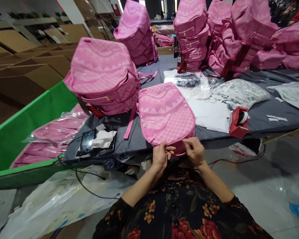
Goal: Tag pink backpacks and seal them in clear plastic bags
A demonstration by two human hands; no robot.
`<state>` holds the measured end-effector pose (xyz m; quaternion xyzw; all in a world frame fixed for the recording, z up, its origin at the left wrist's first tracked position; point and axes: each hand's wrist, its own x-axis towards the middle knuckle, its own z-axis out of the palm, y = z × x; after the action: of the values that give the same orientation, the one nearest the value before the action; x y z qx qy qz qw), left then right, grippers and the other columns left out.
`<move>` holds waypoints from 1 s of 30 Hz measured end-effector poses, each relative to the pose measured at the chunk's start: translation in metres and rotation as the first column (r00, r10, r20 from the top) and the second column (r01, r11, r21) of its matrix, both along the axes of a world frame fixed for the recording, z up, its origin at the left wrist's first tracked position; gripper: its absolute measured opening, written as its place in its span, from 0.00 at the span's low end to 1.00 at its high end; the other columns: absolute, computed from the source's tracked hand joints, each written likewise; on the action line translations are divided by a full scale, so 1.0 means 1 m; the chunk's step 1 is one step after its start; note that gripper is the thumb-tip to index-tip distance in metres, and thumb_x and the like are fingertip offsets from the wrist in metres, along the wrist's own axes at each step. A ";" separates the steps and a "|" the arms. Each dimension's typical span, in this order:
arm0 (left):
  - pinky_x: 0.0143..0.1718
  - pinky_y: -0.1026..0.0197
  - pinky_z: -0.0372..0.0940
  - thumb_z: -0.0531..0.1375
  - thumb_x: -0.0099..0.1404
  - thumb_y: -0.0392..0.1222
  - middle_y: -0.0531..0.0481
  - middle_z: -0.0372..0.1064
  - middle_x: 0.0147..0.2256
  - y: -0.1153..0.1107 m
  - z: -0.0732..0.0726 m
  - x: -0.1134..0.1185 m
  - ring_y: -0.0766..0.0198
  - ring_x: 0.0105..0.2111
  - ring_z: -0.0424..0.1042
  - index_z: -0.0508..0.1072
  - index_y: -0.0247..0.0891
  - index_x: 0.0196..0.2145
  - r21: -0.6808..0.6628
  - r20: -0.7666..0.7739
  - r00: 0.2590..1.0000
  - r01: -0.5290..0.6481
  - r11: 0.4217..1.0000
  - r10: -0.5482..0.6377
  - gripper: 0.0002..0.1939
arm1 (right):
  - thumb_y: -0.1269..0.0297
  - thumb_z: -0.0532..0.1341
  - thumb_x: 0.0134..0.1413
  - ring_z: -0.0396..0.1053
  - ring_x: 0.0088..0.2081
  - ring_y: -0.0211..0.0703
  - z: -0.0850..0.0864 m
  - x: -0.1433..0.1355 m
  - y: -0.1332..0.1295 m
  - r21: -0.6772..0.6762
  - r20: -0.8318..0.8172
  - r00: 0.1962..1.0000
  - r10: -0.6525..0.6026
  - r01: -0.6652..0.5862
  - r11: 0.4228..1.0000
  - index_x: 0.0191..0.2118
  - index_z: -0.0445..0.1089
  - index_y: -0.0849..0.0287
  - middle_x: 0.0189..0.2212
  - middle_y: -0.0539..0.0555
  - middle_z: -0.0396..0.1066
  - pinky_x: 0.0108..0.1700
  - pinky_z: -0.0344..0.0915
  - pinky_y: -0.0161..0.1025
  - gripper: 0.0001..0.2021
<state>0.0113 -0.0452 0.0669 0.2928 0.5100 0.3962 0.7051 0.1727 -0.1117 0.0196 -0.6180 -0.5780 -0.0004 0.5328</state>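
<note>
A pink backpack (166, 113) with a zigzag and checkered print lies flat on the dark cloth-covered table, its bottom end towards me. At its near edge my left hand (161, 155) is closed, thumb against the bag's rim and fingers curled. My right hand (195, 152) is pinched at the near right corner of the same backpack; whatever lies between its fingertips is too small to make out. One strap (131, 124) of a pink bag hangs over the cloth to the left.
Stacked pink backpacks (102, 66) stand left and behind. A red tape dispenser (239, 122), white papers (209, 116) and a clear plastic bag (241, 93) lie right. Left are a black device (87, 142) with crumpled tissue (103, 138) and a green-walled bin (40, 106) holding bagged backpacks.
</note>
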 end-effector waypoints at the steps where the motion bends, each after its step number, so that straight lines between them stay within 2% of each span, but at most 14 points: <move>1: 0.12 0.68 0.49 0.64 0.56 0.55 0.42 0.72 0.18 -0.002 0.000 -0.001 0.67 0.13 0.65 0.68 0.34 0.21 0.013 -0.010 1.000 -0.012 1.000 0.012 0.20 | 0.57 0.59 0.68 0.71 0.34 0.44 0.002 0.015 0.003 0.031 -0.053 0.995 -0.083 0.084 0.996 0.37 0.76 0.55 0.32 0.55 0.74 0.35 0.70 0.41 0.12; 4: 0.11 0.68 0.47 0.66 0.51 0.58 0.44 0.70 0.16 -0.008 -0.003 -0.013 0.67 0.12 0.63 0.71 0.32 0.21 0.044 -0.037 0.999 0.012 0.999 -0.010 0.23 | 0.55 0.62 0.65 0.68 0.32 0.43 0.013 0.060 0.036 0.059 -0.149 0.964 -0.222 0.233 0.971 0.34 0.75 0.56 0.30 0.53 0.72 0.33 0.67 0.39 0.12; 7: 0.12 0.67 0.47 0.67 0.46 0.62 0.45 0.69 0.15 -0.007 -0.005 -0.026 0.67 0.12 0.62 0.72 0.31 0.20 0.053 -0.075 0.996 0.041 0.998 -0.037 0.26 | 0.56 0.62 0.62 0.67 0.32 0.42 0.025 0.088 0.103 0.002 -0.136 0.958 -0.252 0.255 0.967 0.31 0.72 0.57 0.30 0.52 0.71 0.40 0.67 0.40 0.12; 10: 0.13 0.65 0.48 0.66 0.48 0.67 0.43 0.70 0.17 0.003 -0.006 -0.032 0.67 0.13 0.61 0.72 0.31 0.21 0.101 -0.141 0.988 0.082 0.992 -0.067 0.30 | 0.57 0.62 0.62 0.66 0.34 0.41 0.034 0.101 0.173 -0.212 -0.139 0.948 -0.286 0.254 0.944 0.30 0.67 0.57 0.31 0.51 0.71 0.42 0.65 0.39 0.12; 12: 0.16 0.64 0.53 0.61 0.56 0.70 0.40 0.74 0.22 0.009 -0.007 -0.036 0.65 0.16 0.65 0.74 0.32 0.26 0.216 -0.198 0.976 0.129 0.968 -0.086 0.33 | 0.57 0.61 0.63 0.67 0.34 0.43 0.031 0.103 0.193 -0.347 -0.166 0.940 -0.298 0.228 0.910 0.31 0.64 0.56 0.31 0.51 0.70 0.43 0.65 0.39 0.11; 14: 0.25 0.61 0.64 0.57 0.65 0.68 0.39 0.78 0.30 0.010 -0.009 -0.042 0.61 0.26 0.73 0.76 0.33 0.34 0.412 -0.326 0.941 0.232 0.881 -0.095 0.31 | 0.57 0.57 0.65 0.67 0.36 0.44 0.018 0.098 0.179 -0.339 -0.170 0.944 -0.284 0.214 0.916 0.36 0.64 0.56 0.32 0.52 0.70 0.44 0.65 0.41 0.09; 15: 0.33 0.59 0.69 0.56 0.68 0.64 0.40 0.79 0.35 0.008 -0.011 -0.045 0.58 0.33 0.76 0.77 0.35 0.38 0.517 -0.420 0.904 0.314 0.796 -0.084 0.27 | 0.56 0.56 0.66 0.68 0.36 0.45 0.008 0.092 0.161 -0.287 -0.153 0.954 -0.259 0.208 0.935 0.39 0.64 0.56 0.33 0.53 0.70 0.44 0.66 0.41 0.09; 17: 0.49 0.54 0.70 0.57 0.72 0.56 0.41 0.79 0.44 0.004 -0.016 -0.045 0.55 0.45 0.76 0.77 0.38 0.46 0.627 -0.631 0.774 0.543 0.558 -0.043 0.19 | 0.56 0.53 0.67 0.69 0.38 0.46 -0.018 0.074 0.111 -0.168 -0.079 0.982 -0.174 0.159 0.973 0.43 0.64 0.56 0.36 0.55 0.70 0.46 0.67 0.43 0.10; 19: 0.53 0.51 0.67 0.58 0.73 0.48 0.39 0.77 0.47 0.002 -0.021 -0.033 0.53 0.49 0.75 0.76 0.38 0.48 0.540 -0.817 0.577 0.771 0.337 -0.011 0.14 | 0.60 0.52 0.66 0.69 0.38 0.47 -0.046 0.053 0.061 -0.179 -0.022 0.998 -0.056 0.051 0.983 0.44 0.65 0.55 0.37 0.56 0.69 0.45 0.69 0.43 0.09; 21: 0.47 0.52 0.68 0.57 0.74 0.43 0.37 0.78 0.42 0.003 -0.022 -0.012 0.52 0.43 0.77 0.76 0.34 0.45 0.340 -0.936 0.352 0.916 0.215 -0.021 0.11 | 0.61 0.57 0.59 0.71 0.44 0.51 -0.070 0.034 0.029 -0.228 0.001 1.000 0.020 -0.019 0.974 0.51 0.64 0.56 0.43 0.60 0.70 0.49 0.71 0.47 0.14; 23: 0.40 0.54 0.66 0.54 0.76 0.42 0.37 0.77 0.34 0.008 -0.019 0.011 0.51 0.36 0.78 0.75 0.32 0.41 0.160 -0.984 0.171 0.971 0.180 -0.050 0.13 | 0.63 0.59 0.54 0.70 0.52 0.56 -0.085 0.020 0.018 -0.265 -0.009 1.000 0.009 -0.011 0.964 0.56 0.62 0.58 0.49 0.63 0.69 0.55 0.70 0.52 0.23; 25: 0.36 0.57 0.64 0.51 0.78 0.43 0.37 0.76 0.30 0.011 -0.012 0.029 0.51 0.33 0.78 0.74 0.31 0.41 0.053 -0.995 0.068 0.983 0.176 -0.076 0.16 | 0.64 0.58 0.54 0.69 0.54 0.57 -0.090 0.014 0.022 -0.295 -0.043 0.998 -0.046 0.031 0.955 0.58 0.60 0.58 0.50 0.65 0.69 0.57 0.69 0.54 0.24; 28: 0.34 0.59 0.62 0.50 0.78 0.44 0.37 0.77 0.34 0.011 -0.001 0.038 0.51 0.35 0.79 0.72 0.31 0.42 -0.019 -0.997 -0.005 0.985 0.172 -0.081 0.16 | 0.63 0.54 0.58 0.71 0.51 0.56 -0.089 0.013 0.028 -0.307 -0.077 0.996 -0.035 0.010 0.951 0.57 0.60 0.58 0.48 0.64 0.71 0.54 0.71 0.53 0.21; 30: 0.34 0.60 0.62 0.50 0.78 0.43 0.37 0.77 0.38 0.008 0.004 0.035 0.53 0.37 0.79 0.72 0.33 0.44 0.002 -0.997 0.016 0.982 0.191 -0.070 0.14 | 0.59 0.57 0.57 0.72 0.51 0.56 -0.087 0.010 0.027 -0.270 -0.078 0.997 0.020 -0.041 0.962 0.58 0.60 0.59 0.49 0.65 0.71 0.54 0.71 0.52 0.23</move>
<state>0.0464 -0.0369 0.0705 0.9168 0.3505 -0.0364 0.1880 0.1829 -0.0850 -0.0676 -0.6759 -0.5617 0.1101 0.4643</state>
